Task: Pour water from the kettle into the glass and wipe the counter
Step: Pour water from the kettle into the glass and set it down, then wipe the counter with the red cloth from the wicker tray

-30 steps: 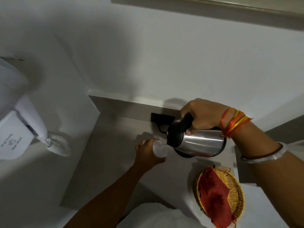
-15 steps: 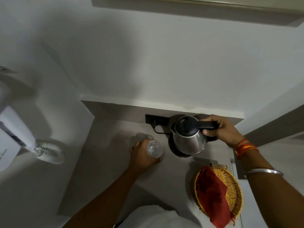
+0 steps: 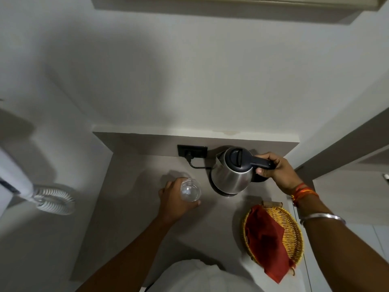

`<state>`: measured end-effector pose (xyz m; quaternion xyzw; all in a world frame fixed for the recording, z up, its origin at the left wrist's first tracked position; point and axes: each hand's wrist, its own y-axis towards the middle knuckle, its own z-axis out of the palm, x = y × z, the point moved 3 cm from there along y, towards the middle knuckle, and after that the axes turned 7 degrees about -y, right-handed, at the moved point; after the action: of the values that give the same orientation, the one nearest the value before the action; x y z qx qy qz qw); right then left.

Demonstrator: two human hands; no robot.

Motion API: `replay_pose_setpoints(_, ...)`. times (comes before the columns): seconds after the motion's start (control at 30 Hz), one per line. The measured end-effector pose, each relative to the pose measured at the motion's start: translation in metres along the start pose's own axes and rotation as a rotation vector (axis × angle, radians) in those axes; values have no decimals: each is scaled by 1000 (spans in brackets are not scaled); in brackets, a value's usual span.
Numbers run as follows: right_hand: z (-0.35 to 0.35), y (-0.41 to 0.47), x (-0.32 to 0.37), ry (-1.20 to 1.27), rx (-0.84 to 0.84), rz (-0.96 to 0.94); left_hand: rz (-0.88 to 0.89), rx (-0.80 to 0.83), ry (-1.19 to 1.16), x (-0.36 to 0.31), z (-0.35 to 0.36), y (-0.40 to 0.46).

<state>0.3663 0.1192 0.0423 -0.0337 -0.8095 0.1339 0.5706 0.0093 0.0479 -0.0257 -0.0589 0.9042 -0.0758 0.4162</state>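
Note:
A steel kettle [image 3: 231,175] with a black lid stands upright on its round base at the back of the grey counter [image 3: 130,207]. My right hand [image 3: 277,171] is closed around its black handle. Left of it a clear glass [image 3: 190,190] stands on the counter, and my left hand [image 3: 172,201] wraps around its left side. A red cloth [image 3: 267,241] lies in a woven basket [image 3: 294,228] at the front right.
A black wall socket [image 3: 192,150] behind the kettle holds its plug and cord. A white wall-mounted hair dryer with a coiled cord [image 3: 52,199] hangs on the left wall. Walls enclose the counter on the left, back and right.
The kettle went from tilted over the glass to upright on its base at the back right. My left hand stayed on the glass.

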Motion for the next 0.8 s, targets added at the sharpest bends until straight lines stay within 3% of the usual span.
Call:
replay_pose_setpoints(0.4, 8, 3, 3, -208, 14, 21, 40, -5, -4, -5, -3, -1)
replay_pose_setpoints(0.5, 15, -13, -11, -370, -231, 76, 46, -13, -17, -3, -6, -2)
replay_pose_setpoints(0.57, 28, -43, -26, -408, -498, 191, 48, -17, -38, -1, -7, -3)
replay_pose_setpoints(0.63, 52, -80, -50, -531, -634, 331, 43, -20, -47, 3, -9, -6)
replay_pose_setpoints(0.7, 77, -114, -78, -703, -567, 499, 35, -30, -59, 6, -12, -11)
replay_pose_setpoints(0.8, 101, -147, -107, -851, -272, 762, 29, -36, -67, 8, -17, -16)
